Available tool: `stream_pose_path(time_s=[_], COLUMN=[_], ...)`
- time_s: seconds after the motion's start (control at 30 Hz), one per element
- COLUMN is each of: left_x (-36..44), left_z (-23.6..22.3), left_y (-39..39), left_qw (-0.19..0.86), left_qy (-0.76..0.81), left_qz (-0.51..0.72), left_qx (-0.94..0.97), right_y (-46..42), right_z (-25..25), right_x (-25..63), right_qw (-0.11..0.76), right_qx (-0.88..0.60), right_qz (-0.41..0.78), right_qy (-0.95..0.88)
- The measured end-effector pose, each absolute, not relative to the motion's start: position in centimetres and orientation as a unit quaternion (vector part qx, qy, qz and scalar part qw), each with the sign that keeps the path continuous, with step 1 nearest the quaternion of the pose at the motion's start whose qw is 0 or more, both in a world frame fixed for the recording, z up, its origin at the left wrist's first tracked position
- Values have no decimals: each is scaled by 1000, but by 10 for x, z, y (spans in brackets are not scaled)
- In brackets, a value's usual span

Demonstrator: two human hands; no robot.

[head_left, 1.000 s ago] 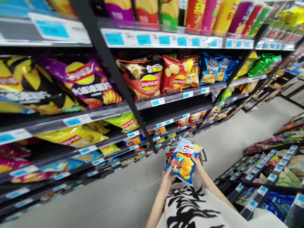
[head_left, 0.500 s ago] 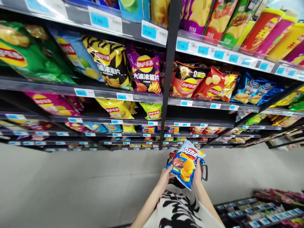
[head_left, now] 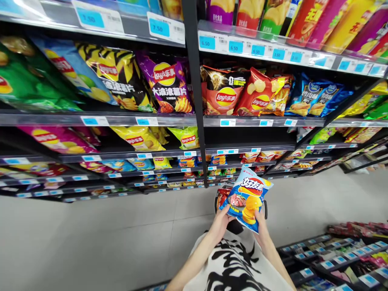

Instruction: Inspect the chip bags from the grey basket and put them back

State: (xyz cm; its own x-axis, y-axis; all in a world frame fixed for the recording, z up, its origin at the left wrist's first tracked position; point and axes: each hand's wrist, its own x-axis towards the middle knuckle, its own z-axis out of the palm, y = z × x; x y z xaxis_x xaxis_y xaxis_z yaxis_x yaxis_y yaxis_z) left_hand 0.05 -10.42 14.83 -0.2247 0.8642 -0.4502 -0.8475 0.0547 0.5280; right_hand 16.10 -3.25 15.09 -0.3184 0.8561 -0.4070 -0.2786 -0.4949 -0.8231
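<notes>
A blue and light-blue bag of chips [head_left: 247, 198] is held up in front of my body, its printed front facing me. My left hand [head_left: 222, 221] grips its lower left corner, thumb on the front. On the lower right edge, my right hand [head_left: 261, 224] pinches the bag, with the fingers hidden behind it. Beneath the bag is a shopping basket [head_left: 217, 201] with a dark rim, partly covered. A red package [head_left: 223, 195] shows inside the basket at the left.
Tall shelves [head_left: 145, 120] full of chip bags stand ahead, with price tags along their edges. Chip canisters [head_left: 357, 24] line the upper right shelf. Behind at the lower right is another rack [head_left: 318, 246] of packaged goods. Grey floor [head_left: 121, 230] lies between them.
The bag has risen slightly and shifted right, turning more squarely to view. My right hand has slid to its lower edge. The camera view has moved a little closer to the shelves.
</notes>
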Motion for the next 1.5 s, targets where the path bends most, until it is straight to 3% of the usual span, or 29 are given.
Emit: stream_pose_path(time_s=[0.43,0.87,1.23,1.5], left_x=[30,52,57,54], left_z=[159,143,137,127], left_y=[-92,-103,-98,-93], left_qw=[662,637,587,612], left_qy=[359,400,414,400], left_qz=[650,634,684,678], left_qx=[98,180,130,72], right_y=[-54,-61,-67,-65], right_z=[171,200,193,195], right_x=[201,212,210,215], right_qw=[432,479,468,461], right_qx=[-427,-445,-435,-400], right_qz=[679,687,681,686], right_qy=[-413,-317,-358,-396])
